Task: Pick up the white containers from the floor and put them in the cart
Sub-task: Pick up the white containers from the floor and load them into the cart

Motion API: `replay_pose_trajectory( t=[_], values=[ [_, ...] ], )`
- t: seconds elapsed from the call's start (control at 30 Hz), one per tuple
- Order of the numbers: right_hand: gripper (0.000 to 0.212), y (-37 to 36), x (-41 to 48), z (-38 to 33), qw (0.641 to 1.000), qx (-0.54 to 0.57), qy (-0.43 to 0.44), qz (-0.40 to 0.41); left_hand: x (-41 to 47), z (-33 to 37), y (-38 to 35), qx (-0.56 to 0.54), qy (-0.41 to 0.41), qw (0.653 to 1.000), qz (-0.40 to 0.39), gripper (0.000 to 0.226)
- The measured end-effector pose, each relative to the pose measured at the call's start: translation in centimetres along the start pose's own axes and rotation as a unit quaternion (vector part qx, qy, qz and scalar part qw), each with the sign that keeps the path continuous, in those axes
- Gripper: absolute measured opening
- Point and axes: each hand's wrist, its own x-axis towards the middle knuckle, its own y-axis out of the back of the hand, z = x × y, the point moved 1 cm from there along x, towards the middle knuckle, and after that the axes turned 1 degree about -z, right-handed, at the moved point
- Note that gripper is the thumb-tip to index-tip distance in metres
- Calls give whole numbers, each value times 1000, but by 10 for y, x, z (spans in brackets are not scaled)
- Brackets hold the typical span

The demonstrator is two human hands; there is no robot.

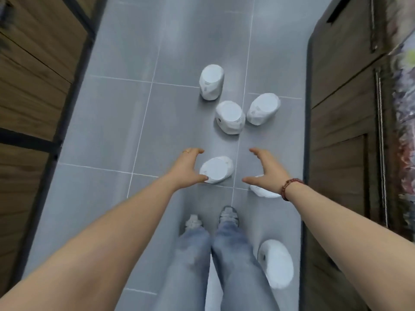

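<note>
Containers (216, 169) white and dented, flat round tops, left hand (188, 167), right hand (267, 169), grip wide, holding nothing

A single wide-angle view is taken from the person's head, directed forward and steeply down onto the grey tiled floor (107, 122), which is seen from well above.

You look down on a narrow aisle with a grey tiled floor (107, 122); pale grout lines cross it and soft light gives it a mild sheen. On your left stand wooden cabinets (29, 70) with black frames. On your right, dark wooden panels (341, 104) carry a long metal handle (381, 140).
</note>
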Motion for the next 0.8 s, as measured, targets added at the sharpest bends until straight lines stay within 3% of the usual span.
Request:
replay_pose_trajectory(
  t=[0.23,0.4,0.57,0.8],
  values=[
    [93,-58,89,72,998,47,-43,12,80,-77,-74,-35,68,997,33,84],
    [101,-115,147,124,999,2,-42,-32,127,-136,-137,-39,92,995,25,95],
    [113,-175,200,160,995,-63,-6,-80,174,-181,-190,-41,77,996,16,102],
    [127,-219,268,197,980,-159,85,-83,244,-226,-236,-49,8,997,59,118]
  ],
)
